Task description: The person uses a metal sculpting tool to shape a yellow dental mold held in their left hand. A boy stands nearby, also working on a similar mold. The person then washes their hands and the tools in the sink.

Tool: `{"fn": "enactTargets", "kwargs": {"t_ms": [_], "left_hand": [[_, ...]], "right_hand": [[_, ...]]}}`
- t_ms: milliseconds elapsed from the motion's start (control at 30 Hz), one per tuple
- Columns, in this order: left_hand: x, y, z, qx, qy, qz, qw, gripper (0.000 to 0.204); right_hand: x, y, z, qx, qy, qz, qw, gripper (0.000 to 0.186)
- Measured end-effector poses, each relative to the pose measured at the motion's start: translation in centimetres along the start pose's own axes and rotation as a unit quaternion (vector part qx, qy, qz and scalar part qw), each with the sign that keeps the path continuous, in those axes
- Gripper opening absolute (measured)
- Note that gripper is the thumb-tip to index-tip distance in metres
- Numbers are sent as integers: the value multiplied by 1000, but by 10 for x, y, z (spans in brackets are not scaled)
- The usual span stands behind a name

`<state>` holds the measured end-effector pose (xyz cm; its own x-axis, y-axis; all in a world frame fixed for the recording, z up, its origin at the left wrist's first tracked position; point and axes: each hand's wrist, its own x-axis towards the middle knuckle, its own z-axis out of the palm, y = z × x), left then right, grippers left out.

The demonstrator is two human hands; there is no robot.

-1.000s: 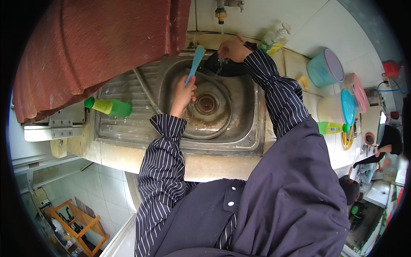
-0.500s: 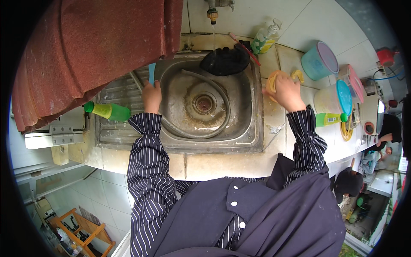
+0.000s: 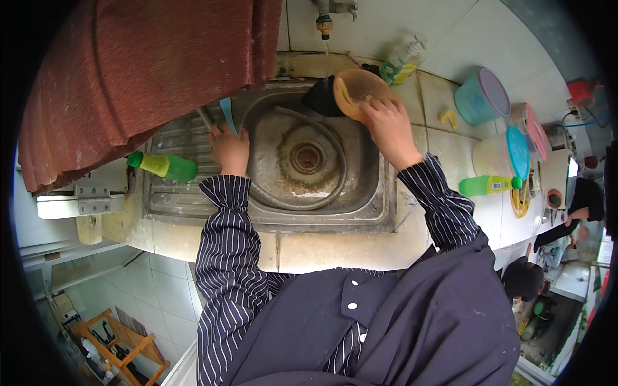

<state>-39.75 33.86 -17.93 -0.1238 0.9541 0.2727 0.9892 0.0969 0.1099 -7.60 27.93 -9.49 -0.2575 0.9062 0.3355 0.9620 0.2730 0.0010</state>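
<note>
My right hand [image 3: 388, 128] grips the near rim of a small orange bowl [image 3: 370, 82], tilted over the sink's back right corner. Inside the bowl lies a pale yellow curved piece [image 3: 346, 95]. Partly behind it, a black cloth-like bundle [image 3: 318, 98] rests at the back of the sink [image 3: 380, 183]. My left hand [image 3: 230, 151] is over the ridged drainboard with its fingers apart, beside the lower end of a light blue flat strip [image 3: 228, 114]. Above the sink a faucet [image 3: 324, 27] lets out a thin stream of water.
A grey hose [image 3: 344, 164] curls inside the sink. Green bottles [image 3: 170, 167] [image 3: 486, 186] lie at both sides. Yellow curved pieces [image 3: 448, 118], a pump bottle [image 3: 404, 61] and lidded tubs [image 3: 479, 96] occupy the right counter. A dark red sheet [image 3: 148, 71] overhangs the left.
My right hand has carried the orange bowl leftward from the counter to the sink's back corner. My left fingers have spread, and the blue strip has tilted.
</note>
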Motion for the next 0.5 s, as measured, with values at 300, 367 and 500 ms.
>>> {"fn": "enactTargets", "kwargs": {"t_ms": [300, 367, 500], "left_hand": [[-16, 57, -10, -453, -151, -11, 879, 40], [-19, 64, -6, -502, -174, -30, 847, 40], [-19, 76, 1, -588, -224, -63, 775, 44]], "right_hand": [[46, -20, 47, 2, -57, -77, 995, 22], [48, -11, 50, 52, -41, -50, 997, 25], [51, 2, 64, 109, 25, -78, 991, 27]]}}
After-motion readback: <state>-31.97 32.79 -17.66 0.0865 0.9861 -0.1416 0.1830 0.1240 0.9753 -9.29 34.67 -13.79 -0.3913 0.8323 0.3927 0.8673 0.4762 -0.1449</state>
